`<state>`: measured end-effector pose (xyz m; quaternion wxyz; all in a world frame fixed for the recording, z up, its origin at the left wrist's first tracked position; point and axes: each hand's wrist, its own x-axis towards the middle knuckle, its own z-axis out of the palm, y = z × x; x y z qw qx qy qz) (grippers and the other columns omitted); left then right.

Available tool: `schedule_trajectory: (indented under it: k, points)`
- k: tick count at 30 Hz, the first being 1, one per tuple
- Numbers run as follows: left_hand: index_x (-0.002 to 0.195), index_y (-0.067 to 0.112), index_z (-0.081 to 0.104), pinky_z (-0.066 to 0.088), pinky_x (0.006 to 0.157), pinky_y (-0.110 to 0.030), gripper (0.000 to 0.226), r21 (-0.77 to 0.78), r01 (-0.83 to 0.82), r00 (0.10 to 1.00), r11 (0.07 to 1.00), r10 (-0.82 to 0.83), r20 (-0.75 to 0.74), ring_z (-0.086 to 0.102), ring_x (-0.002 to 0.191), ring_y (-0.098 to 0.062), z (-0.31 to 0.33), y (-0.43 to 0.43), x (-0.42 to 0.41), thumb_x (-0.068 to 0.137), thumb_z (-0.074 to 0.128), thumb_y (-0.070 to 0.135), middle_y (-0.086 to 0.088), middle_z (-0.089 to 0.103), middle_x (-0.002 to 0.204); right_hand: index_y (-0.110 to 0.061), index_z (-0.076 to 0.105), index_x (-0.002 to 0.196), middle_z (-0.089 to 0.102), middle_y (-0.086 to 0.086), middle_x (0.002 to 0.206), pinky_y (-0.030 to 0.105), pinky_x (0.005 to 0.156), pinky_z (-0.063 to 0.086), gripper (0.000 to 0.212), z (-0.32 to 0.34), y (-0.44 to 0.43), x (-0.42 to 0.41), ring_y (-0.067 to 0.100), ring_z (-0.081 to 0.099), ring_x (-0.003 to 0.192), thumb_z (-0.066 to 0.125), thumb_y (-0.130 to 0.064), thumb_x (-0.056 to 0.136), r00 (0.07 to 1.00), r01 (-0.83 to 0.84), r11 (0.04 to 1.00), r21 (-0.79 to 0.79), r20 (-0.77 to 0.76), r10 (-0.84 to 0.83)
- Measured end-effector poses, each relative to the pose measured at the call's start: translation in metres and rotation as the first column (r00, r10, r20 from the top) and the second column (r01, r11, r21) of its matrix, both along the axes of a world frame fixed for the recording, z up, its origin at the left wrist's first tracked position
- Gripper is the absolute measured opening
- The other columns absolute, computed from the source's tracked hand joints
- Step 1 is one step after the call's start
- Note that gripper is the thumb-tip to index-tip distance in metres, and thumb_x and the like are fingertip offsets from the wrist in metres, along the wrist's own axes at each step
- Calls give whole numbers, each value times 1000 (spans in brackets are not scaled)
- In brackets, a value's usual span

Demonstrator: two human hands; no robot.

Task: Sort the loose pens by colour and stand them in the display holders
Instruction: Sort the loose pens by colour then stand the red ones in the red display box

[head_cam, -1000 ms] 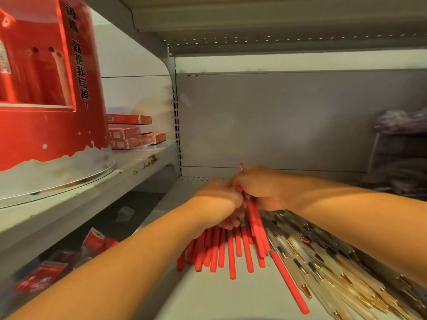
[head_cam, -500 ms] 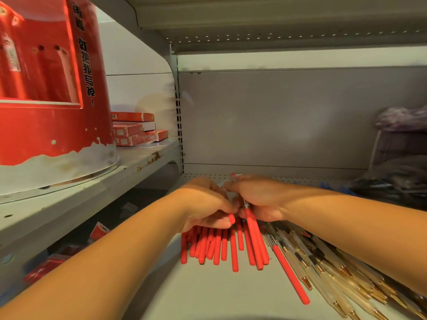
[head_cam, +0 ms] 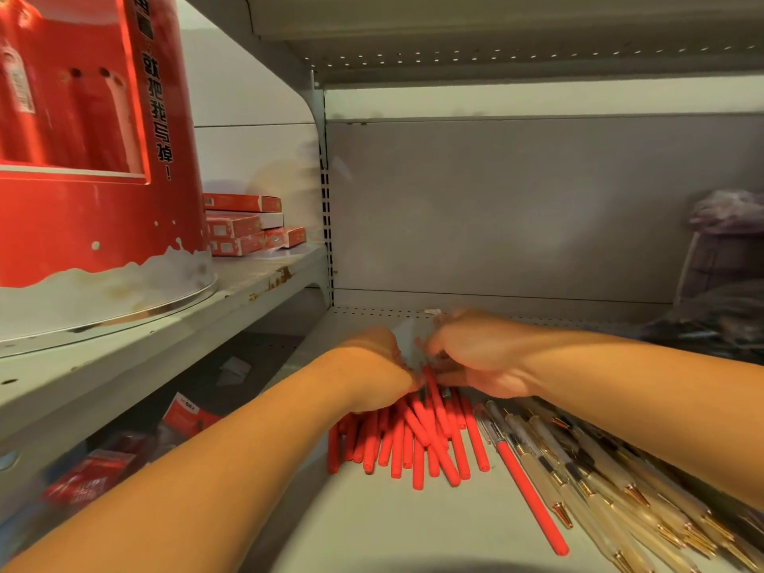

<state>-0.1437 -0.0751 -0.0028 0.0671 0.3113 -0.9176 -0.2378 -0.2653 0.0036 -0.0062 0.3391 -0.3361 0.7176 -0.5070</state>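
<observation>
Several red pens (head_cam: 407, 442) lie fanned out on the grey shelf (head_cam: 372, 527), their far ends gathered under my two hands. My left hand (head_cam: 374, 372) rests curled over the left part of the bundle. My right hand (head_cam: 475, 353), blurred by motion, grips the upper ends of a few red pens that slant across the pile. One long red pen (head_cam: 529, 496) lies apart to the right. Beside it is a heap of clear pens with gold tips (head_cam: 612, 485). A large red display holder (head_cam: 95, 159) stands on the upper left shelf.
Red flat boxes (head_cam: 244, 225) are stacked behind the red holder on the left shelf. Red packets (head_cam: 182, 419) lie on the lower level at left. Dark bags and a bundle (head_cam: 727, 258) fill the back right corner. A shelf hangs overhead.
Both hands have lowered and shifted slightly forward over the pile. The red pens held upright by my right hand have come down to slant across the bundle, and the fan has spread.
</observation>
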Motion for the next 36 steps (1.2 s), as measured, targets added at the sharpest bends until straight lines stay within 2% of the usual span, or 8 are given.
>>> schedule_trajectory:
  k: [3,9,14,19,21,25,28,36]
  points:
    - [91,22,57,37,51,-22,38,-55,-1,1000,999,3,30,53,68,-10,-4,1,-2,81,70,56,4,56,80,-14,52,108,55,11,110,33,78,60,29,8,13,-4,25,64,100,54,9,91,992,-90,993,79,-77,96]
    - [110,25,53,40,60,-20,49,-129,-26,998,991,32,47,55,93,-21,-6,1,-4,79,72,58,0,59,108,-14,63,95,69,6,91,20,47,48,18,32,3,-55,12,65,65,48,-4,98,816,112,982,151,-579,-4]
    - [147,40,27,38,107,-48,94,-167,-51,987,985,75,140,33,135,-35,-12,-1,-4,69,52,87,-5,32,145,-3,67,100,66,12,83,23,49,44,19,16,-31,-82,18,57,60,54,-17,97,718,146,907,395,-673,177]
    - [145,32,42,34,83,-34,91,-118,69,960,991,-34,279,50,121,-28,-28,0,-7,75,35,90,-10,44,150,-7,68,97,64,6,85,31,68,54,15,-7,-61,-78,20,64,79,67,-16,86,529,239,832,501,-785,321]
    - [148,32,35,36,91,-36,88,-127,86,956,988,-46,289,48,130,-29,-32,0,-7,79,31,87,-7,44,150,-5,67,99,68,10,92,35,74,57,16,-10,-65,-77,23,68,84,67,-10,84,504,265,831,489,-805,313]
    - [154,40,4,17,116,-54,92,-202,74,954,977,-10,300,14,149,-36,-37,-5,-9,79,26,88,-6,13,164,-7,61,76,64,7,66,24,47,50,12,-1,-58,-76,14,62,50,62,-10,88,568,228,871,435,-786,244]
    - [153,43,2,8,116,-61,88,-222,55,953,974,15,304,-2,150,-38,-39,-10,-13,80,24,88,-5,-4,166,-2,66,76,68,7,58,26,52,57,16,13,-36,-64,14,65,48,63,-10,89,656,156,911,382,-730,194]
    - [151,32,25,16,117,-54,55,-208,56,983,977,-17,183,10,148,-34,-34,-15,-18,100,20,52,-6,15,163,-13,62,91,71,1,63,15,51,51,7,20,52,-2,9,67,54,64,-20,93,802,-141,898,416,-485,350]
